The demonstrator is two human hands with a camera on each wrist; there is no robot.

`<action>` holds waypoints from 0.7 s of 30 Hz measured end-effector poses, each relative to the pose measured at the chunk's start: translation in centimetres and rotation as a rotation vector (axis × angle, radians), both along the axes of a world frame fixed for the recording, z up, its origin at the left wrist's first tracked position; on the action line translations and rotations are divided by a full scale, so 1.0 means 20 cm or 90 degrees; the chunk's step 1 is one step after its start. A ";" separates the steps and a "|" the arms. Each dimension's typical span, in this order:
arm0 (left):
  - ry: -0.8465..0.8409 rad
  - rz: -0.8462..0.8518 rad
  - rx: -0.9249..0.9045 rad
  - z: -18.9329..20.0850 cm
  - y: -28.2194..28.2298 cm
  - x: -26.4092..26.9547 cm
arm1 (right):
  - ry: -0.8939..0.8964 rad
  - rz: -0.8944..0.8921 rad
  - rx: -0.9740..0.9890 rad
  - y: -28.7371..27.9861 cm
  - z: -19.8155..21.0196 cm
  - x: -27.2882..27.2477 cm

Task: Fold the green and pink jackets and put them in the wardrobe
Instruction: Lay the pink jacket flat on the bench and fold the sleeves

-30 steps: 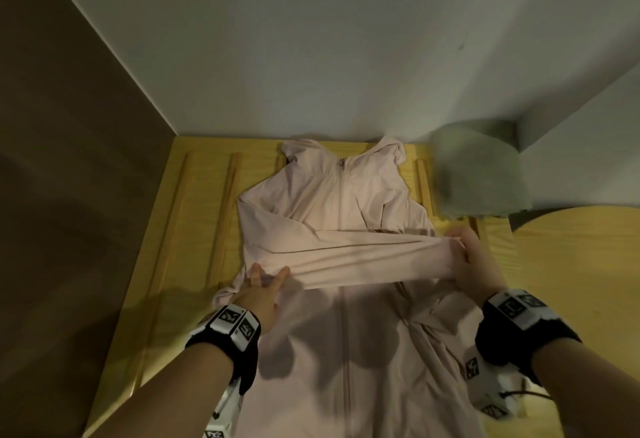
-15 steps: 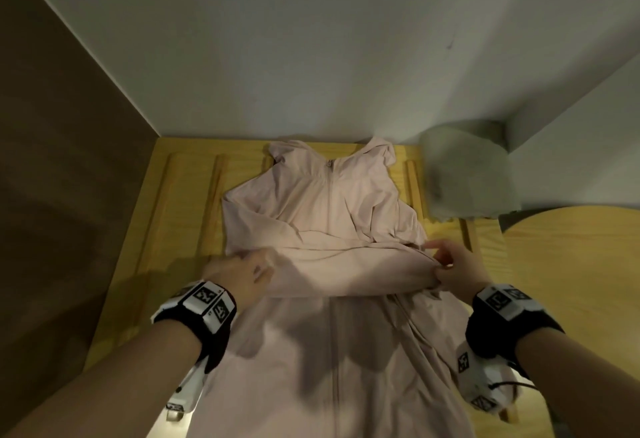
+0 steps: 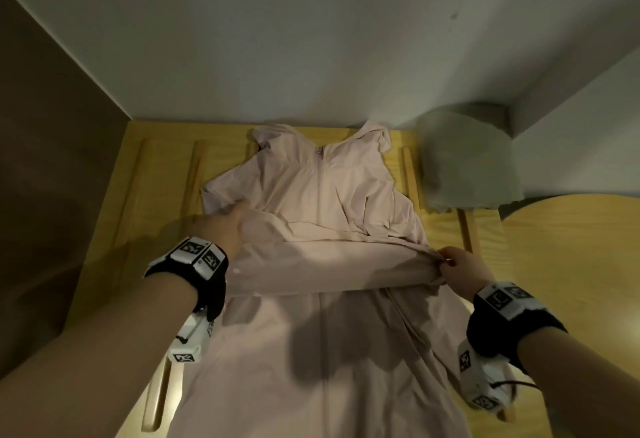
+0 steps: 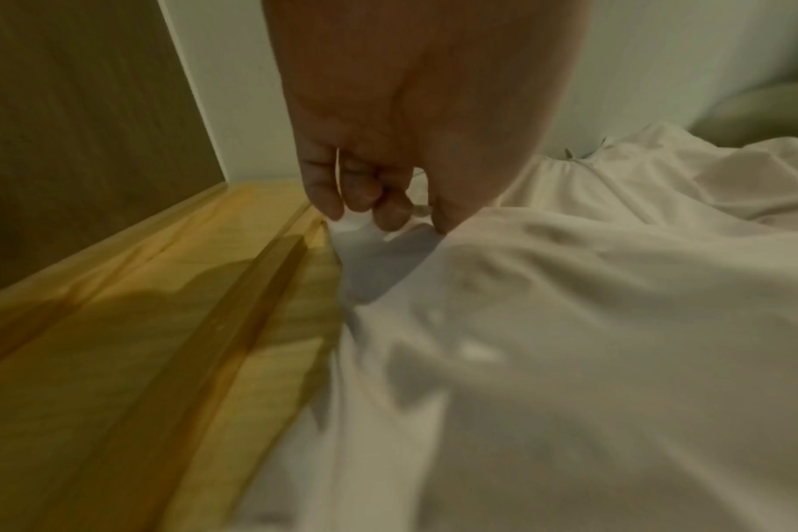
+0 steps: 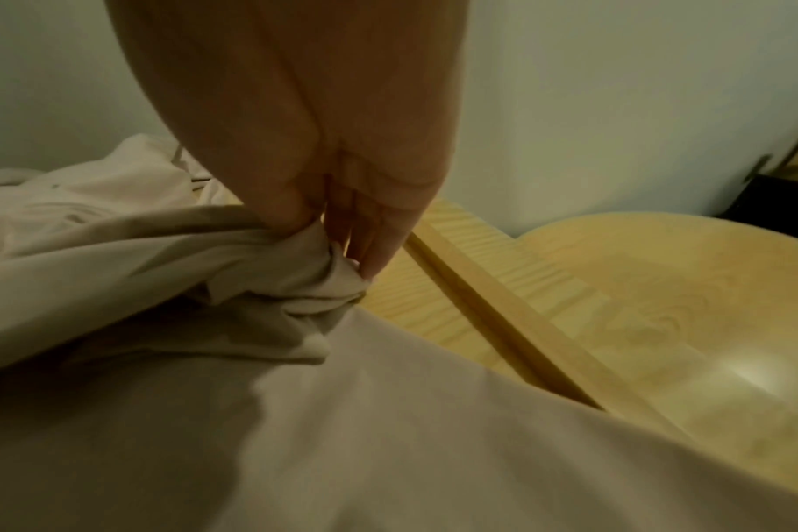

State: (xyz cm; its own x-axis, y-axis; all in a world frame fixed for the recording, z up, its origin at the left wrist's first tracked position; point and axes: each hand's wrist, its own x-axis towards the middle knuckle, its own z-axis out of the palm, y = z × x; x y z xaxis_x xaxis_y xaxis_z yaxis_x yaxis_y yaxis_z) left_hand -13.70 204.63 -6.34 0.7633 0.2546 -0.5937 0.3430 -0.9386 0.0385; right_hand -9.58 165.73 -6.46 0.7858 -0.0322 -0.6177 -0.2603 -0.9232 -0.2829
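- Nearest, the pink jacket (image 3: 322,351) lies zip-up on the slatted pine bed base (image 3: 152,174): thin, smooth, matte cloth, its lower body hanging toward the viewer.
- A sleeve folded across the chest forms a soft horizontal band.
- The right hand (image 3: 462,269) pinches the bunched, creased cloth at the band's right end between thumb and fingertips.
- The left hand (image 3: 221,226) has its fingers curled down, gripping the jacket's left edge at the shoulder; half a second ago it lay lower on the fold.
- Farther right, the green jacket (image 3: 467,167) sits as a folded, blocky bundle in the wall corner, unmoved.
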 end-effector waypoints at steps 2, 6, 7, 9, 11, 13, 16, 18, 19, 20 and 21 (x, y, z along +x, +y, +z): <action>-0.013 -0.034 0.007 -0.01 0.01 0.02 | -0.021 -0.001 0.018 -0.01 -0.01 -0.01; -0.020 -0.077 0.061 -0.01 0.02 0.07 | -0.072 -0.022 0.061 -0.03 0.00 -0.01; -0.005 -0.076 0.063 0.00 0.03 0.07 | -0.074 -0.030 0.065 -0.03 0.00 -0.01; 0.009 -0.059 0.061 0.00 0.02 0.07 | -0.073 -0.043 0.067 -0.03 0.01 -0.02; 0.007 -0.027 0.084 0.02 0.02 0.07 | -0.079 -0.058 0.076 -0.03 0.01 -0.02; 0.019 0.014 0.121 0.05 0.01 0.09 | -0.068 -0.051 0.057 -0.02 0.03 -0.03; 0.076 0.041 0.130 0.10 0.04 0.16 | -0.040 -0.008 0.015 -0.02 0.05 -0.01; 0.059 0.024 0.142 0.11 0.06 0.19 | -0.046 0.002 -0.001 0.00 0.07 0.01; 0.030 0.015 0.147 0.10 0.08 0.21 | -0.057 -0.003 -0.005 0.00 0.07 0.02; -0.005 0.015 0.143 0.08 0.10 0.23 | -0.067 -0.010 -0.009 0.00 0.09 0.03; -0.037 0.021 0.126 0.06 0.13 0.24 | -0.073 -0.015 -0.011 0.00 0.10 0.04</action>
State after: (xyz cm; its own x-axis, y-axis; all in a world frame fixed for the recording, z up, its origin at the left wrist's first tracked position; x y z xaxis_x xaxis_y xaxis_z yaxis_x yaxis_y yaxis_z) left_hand -8.98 207.27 -5.14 0.7839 0.3871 -0.4854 0.3760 -0.9182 -0.1249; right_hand -8.80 165.78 -4.55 0.8505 -0.0613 -0.5224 -0.2489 -0.9218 -0.2971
